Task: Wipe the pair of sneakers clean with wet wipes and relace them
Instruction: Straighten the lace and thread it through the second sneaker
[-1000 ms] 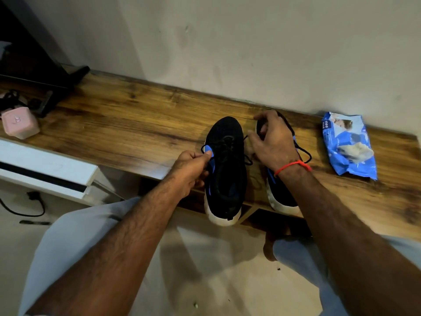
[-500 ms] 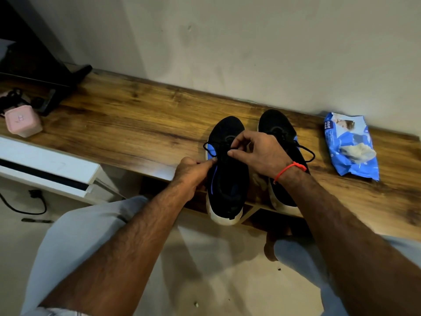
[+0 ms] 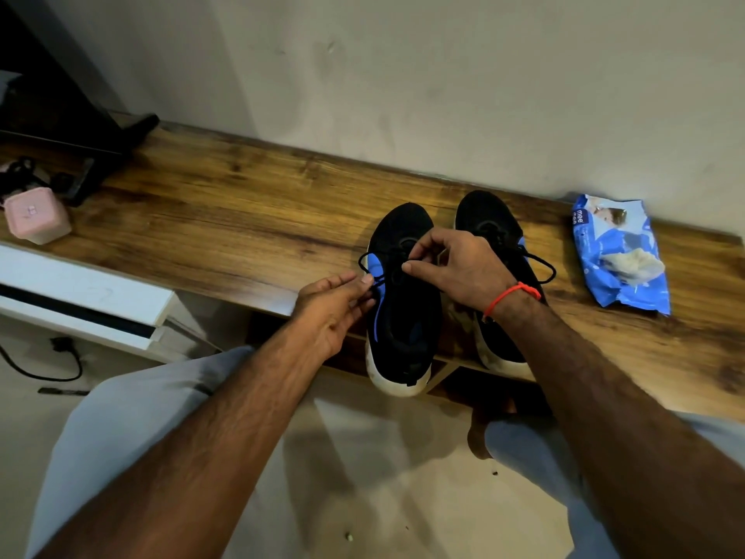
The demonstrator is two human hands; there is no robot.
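Observation:
Two black sneakers with white soles and blue trim stand side by side on a wooden bench [image 3: 225,219], heels over its front edge. My left hand [image 3: 336,304] pinches a black lace at the left side of the left sneaker [image 3: 403,316]. My right hand [image 3: 455,264] hovers over that shoe's tongue and pinches the lace near its eyelets. The right sneaker [image 3: 490,219] is partly hidden behind my right wrist; a lace loop [image 3: 544,268] hangs off its right side. A blue pack of wet wipes [image 3: 621,256] lies on the bench to the right, with a white wipe sticking out.
A pink box [image 3: 36,215] and dark cables sit at the bench's left end beside a black stand [image 3: 113,147]. A white unit [image 3: 80,300] juts out below the bench at left. The wall runs close behind the shoes. My knees are below the bench edge.
My right hand left the right sneaker and came over the left sneaker's laces. My left hand kept its hold at that shoe's left side.

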